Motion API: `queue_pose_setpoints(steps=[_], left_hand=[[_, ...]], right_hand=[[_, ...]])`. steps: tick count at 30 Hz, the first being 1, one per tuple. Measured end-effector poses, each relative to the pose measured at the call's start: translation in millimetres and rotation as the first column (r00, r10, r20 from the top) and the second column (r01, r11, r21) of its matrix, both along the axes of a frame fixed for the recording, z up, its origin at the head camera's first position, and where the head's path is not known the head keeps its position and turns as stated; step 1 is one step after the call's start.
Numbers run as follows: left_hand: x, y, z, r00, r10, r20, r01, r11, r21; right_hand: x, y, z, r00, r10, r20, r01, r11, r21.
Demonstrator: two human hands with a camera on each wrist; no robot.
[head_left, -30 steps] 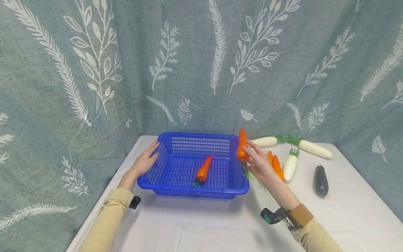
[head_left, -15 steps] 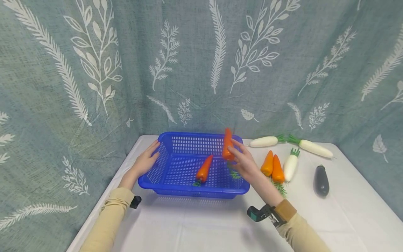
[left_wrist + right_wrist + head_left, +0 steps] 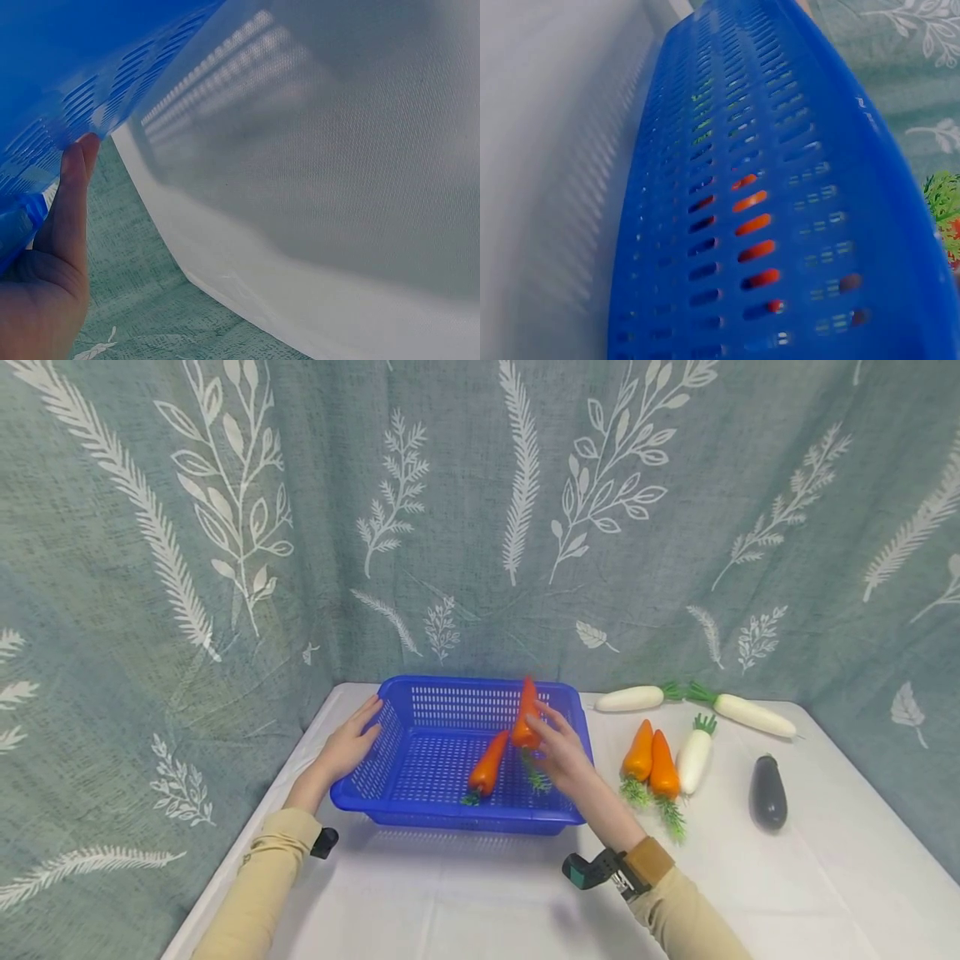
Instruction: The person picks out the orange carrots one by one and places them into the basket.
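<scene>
My right hand [image 3: 558, 747] pinches an orange carrot [image 3: 526, 714] over the right half of a blue slotted basket [image 3: 450, 814]. Its pointed end is up, and feathery green leaves [image 3: 536, 774] hang below. At the right wrist view's edge, some leaves [image 3: 941, 193] show past the basket rim [image 3: 870, 120]. Another carrot [image 3: 489, 766] lies on the basket floor, leafy end toward the front. Across the left rim rests my left hand [image 3: 351, 743], fingers extended. The left wrist view shows these straight fingers [image 3: 73, 176] against the slotted blue wall [image 3: 112, 75].
Right of the basket, two more carrots [image 3: 651, 762] lie side by side on the white table [image 3: 465, 902]. A white radish [image 3: 695, 758] is beside them, with two others [image 3: 753, 714] behind. An eggplant [image 3: 768, 793] lies farther right. A patterned green curtain [image 3: 465, 527] hangs behind.
My right hand has carried the carrot leftward from the basket's right rim to over its inside, then slightly lower. The two carrots on the table are now uncovered. My left hand stays put.
</scene>
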State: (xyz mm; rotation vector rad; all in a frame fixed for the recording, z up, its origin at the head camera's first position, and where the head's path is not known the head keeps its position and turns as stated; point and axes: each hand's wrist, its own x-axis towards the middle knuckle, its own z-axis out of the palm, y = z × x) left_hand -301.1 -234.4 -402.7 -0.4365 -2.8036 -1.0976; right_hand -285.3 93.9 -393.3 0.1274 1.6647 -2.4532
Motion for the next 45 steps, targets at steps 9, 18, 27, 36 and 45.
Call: queue_pose_setpoints(steps=[9,18,27,36,45], left_hand=[[1.1,0.2,-0.8,1.0,-0.002,0.001,0.002,1.0,0.001],[1.6,-0.1,-2.7,1.0,-0.01,0.001,0.01,1.0,0.019],[-0.8,1.1,-0.4,1.0,-0.013,-0.011,0.013,1.0,0.0],[-2.3,0.3,-0.3,1.0,-0.006,-0.007,0.006,1.0,-0.005],[-1.3,-0.5,-1.4,1.0,-0.011,-0.009,0.011,1.0,-0.009]], right_hand=[[-2.4,-12.9,-6.6,0.996,-0.075,0.039,0.077,0.996,-0.045],[-6.0,-20.9,-8.8,0.993,-0.1,0.068,0.102,0.995,-0.014],[-6.8,-20.9,-9.7,0.987,-0.028,0.158,0.027,1.0,0.008],[-6.9,-22.2,-13.8,0.978,-0.015,0.21,-0.008,0.994,0.107],[-6.9,-24.0,-20.0,0.965,0.002,0.263,-0.049,0.984,0.172]])
